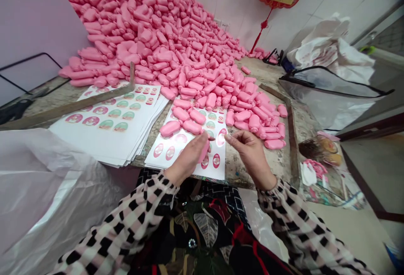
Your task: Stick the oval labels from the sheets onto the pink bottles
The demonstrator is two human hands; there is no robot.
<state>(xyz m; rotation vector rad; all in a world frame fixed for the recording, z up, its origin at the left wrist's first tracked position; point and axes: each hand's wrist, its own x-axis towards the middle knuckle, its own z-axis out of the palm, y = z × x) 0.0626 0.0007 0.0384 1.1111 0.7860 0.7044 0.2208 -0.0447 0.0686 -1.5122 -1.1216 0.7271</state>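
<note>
My left hand (187, 157) is closed around a small pink plastic bottle (204, 152), partly hidden by the fingers. Thumb and forefinger of my right hand (251, 153) pinch the edge of an oval pink-and-white sticker (221, 136), close to the right of that bottle. Below both hands lies a sheet of oval stickers (217, 172) at the table's front edge. Several pink bottles (181, 114) rest on the upper part of this sheet, just beyond my left hand.
A huge heap of pink bottles (151, 27) covers the back of the worn table (240, 170). At left, a wooden strip (72, 107) lies across a stack of sticker sheets (94, 140). Plastic bags (331, 94) stand at right; another white bag (63, 207) is at left.
</note>
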